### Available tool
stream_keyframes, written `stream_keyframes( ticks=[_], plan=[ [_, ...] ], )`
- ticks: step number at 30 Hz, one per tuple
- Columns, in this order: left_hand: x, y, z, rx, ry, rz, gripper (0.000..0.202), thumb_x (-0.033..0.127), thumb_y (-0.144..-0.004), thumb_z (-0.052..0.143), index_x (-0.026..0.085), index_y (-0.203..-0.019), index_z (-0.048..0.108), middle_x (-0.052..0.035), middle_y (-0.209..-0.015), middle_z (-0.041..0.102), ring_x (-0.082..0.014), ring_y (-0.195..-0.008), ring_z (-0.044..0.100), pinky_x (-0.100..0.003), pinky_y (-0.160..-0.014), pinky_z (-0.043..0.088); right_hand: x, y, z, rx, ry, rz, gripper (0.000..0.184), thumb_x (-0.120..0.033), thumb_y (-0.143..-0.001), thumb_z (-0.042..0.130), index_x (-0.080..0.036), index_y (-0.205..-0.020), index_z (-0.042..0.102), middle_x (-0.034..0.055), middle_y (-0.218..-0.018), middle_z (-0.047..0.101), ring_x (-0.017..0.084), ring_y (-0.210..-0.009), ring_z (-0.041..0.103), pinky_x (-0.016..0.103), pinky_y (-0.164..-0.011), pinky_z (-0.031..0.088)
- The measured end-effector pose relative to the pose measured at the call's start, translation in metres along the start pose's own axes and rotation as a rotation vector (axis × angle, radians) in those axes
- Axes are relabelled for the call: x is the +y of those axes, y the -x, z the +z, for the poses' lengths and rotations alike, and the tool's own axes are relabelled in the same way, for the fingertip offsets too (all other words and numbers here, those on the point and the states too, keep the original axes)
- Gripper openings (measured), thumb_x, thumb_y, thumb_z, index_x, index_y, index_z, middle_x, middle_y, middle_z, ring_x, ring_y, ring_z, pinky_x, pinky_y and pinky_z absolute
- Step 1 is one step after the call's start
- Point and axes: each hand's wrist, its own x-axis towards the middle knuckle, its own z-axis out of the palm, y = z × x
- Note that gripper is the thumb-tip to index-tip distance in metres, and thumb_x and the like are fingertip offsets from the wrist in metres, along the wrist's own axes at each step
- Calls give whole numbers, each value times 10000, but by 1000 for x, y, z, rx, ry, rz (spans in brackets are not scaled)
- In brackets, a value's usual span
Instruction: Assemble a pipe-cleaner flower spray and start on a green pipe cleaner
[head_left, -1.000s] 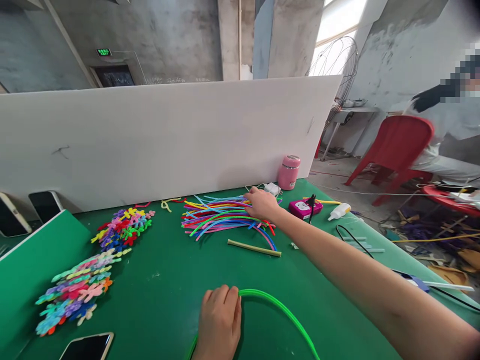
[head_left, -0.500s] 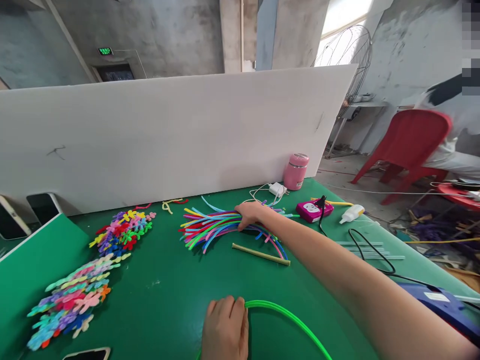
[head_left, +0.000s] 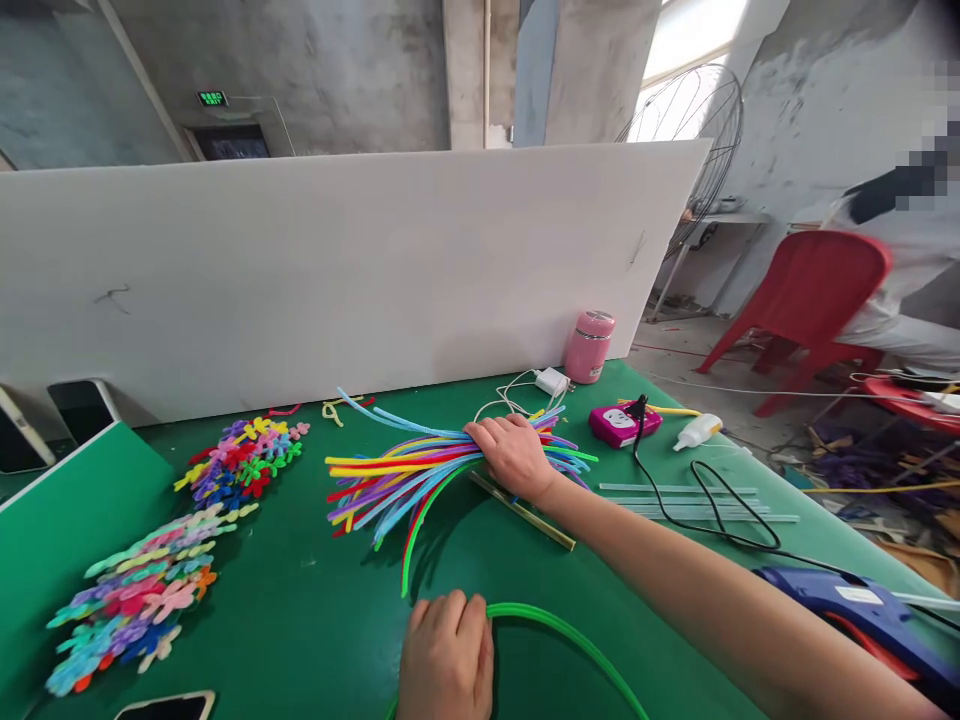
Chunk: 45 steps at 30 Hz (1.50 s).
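My right hand (head_left: 510,455) is closed around the middle of a loose bundle of multicoloured pipe cleaners (head_left: 405,475). The bundle's ends fan out on both sides, the left ones bending down over the green table (head_left: 300,600). At the bottom centre my left hand (head_left: 448,655) is closed on bright green pipe cleaners (head_left: 559,622), which curve away to the right from its fingers. Just below the bundle lies a thin yellowish glue stick (head_left: 536,520), partly under the right hand's shadow.
Fuzzy flower shapes (head_left: 142,605) are heaped at left, near phones (head_left: 82,408). On the right are a pink power strip (head_left: 622,425), a glue bottle (head_left: 699,432), clear sticks (head_left: 675,508), a black cord (head_left: 712,535) and a blue glue gun (head_left: 847,610). A pink flask (head_left: 589,347) stands behind.
My right hand has shifted slightly right and down, and the bundle has turned and spread, with more blue, yellow and red ends showing. My left hand stays nearly where it was.
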Motion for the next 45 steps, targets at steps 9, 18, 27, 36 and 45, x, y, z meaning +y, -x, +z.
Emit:
stream_keyframes(
  ticks=[9, 18, 27, 36, 45],
  plan=[
    [-6, 11, 8, -67, -37, -21, 195, 150, -832, 350, 208, -840, 535, -13, -642, 571, -170, -586, 575, -281, -566, 405, 0, 18, -6, 246, -13, -49, 364, -144, -906, 268, -267, -1188, 462, 50, -1014, 593, 190, -865, 495, 335, -752, 259],
    [0, 3, 0, -57, 19, -40, 217, 125, -815, 342, 187, -778, 547, -22, -605, 555, -160, -513, 528, -266, -480, 376, -2, -16, -41, -77, -152, 133, 480, -127, -766, 451, -207, -1235, 393, 112, -1075, 576, 259, -966, 521, 356, -776, 342],
    [3, -1, -2, 11, 9, -56, 223, 101, -796, 344, 196, -683, 512, -6, -552, 520, -141, -472, 497, -246, -462, 346, 39, -69, -34, -382, -341, 53, 554, -276, -629, 626, -240, -1167, 495, -13, -1075, 622, 182, -894, 598, 202, -694, 452],
    [2, 2, -2, -70, 60, -110, 213, 120, -803, 357, 193, -760, 553, -24, -605, 556, -151, -501, 516, -246, -457, 373, 22, -50, -1, -400, -165, 130, 787, -420, -616, 659, -195, -1300, 341, 138, -1219, 506, 307, -1085, 483, 402, -850, 392],
    [4, -3, -6, -8, 29, -87, 252, 138, -822, 332, 177, -745, 568, -29, -571, 537, -151, -488, 510, -242, -448, 360, -6, -48, 16, -264, -47, 33, 362, -191, -798, 515, -203, -1159, 483, 80, -1061, 592, 226, -1000, 517, 396, -857, 353]
  ],
)
